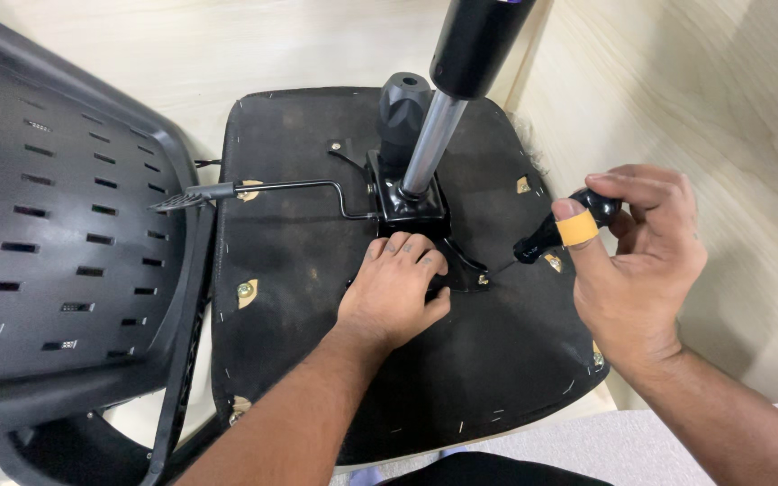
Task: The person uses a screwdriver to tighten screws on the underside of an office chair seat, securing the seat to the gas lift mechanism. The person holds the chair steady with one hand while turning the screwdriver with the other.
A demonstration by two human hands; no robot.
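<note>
From the head camera, the left hand (395, 290) is lying flat and open on the upside-down black fabric chair seat (317, 297), pressing beside the black metal plate (411, 202). The right hand (638, 261) is gripping a black-handled screwdriver (560, 227), its tip seeming to be touching a screw (483, 280) there.

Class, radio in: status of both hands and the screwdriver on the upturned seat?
Left hand flat on seat plate. Right hand gripping screwdriver, tip at plate screw. Nothing blocking.
</note>
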